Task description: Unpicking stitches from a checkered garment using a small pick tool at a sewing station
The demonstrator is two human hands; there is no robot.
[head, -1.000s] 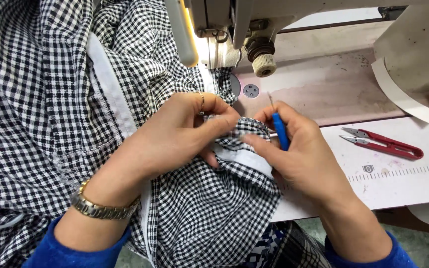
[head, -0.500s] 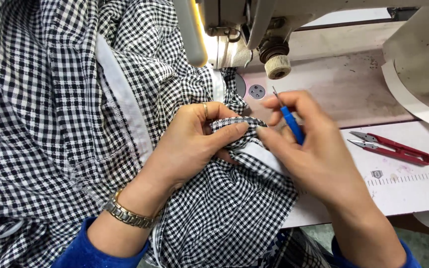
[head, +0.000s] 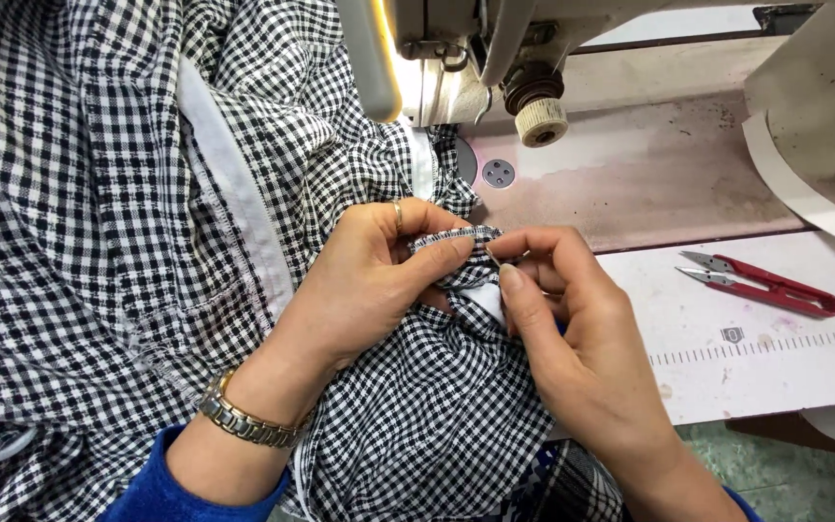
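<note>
A black-and-white checked garment (head: 147, 193) is heaped over my lap and the table. My left hand (head: 359, 290), with a ring and a metal wristwatch (head: 244, 420), pinches a folded seam edge (head: 451, 235) of it between thumb and forefinger. My right hand (head: 572, 348) is right beside it, fingertips at the same seam. It grips a thin tool whose metal tip (head: 491, 256) pokes out at the fabric. The handle is hidden inside the hand.
A sewing machine (head: 456, 58) stands behind the hands, with a ribbed knob (head: 540, 118) and a worn bed plate (head: 649, 184). Red thread snips (head: 775, 287) lie on the white table (head: 775, 377), which has a printed ruler. White tape (head: 794, 188) hangs at right.
The blue-handled tool stood upright in my right hand; now it is tipped down to the seam and its handle is hidden. Both hands closed in on the folded edge.
</note>
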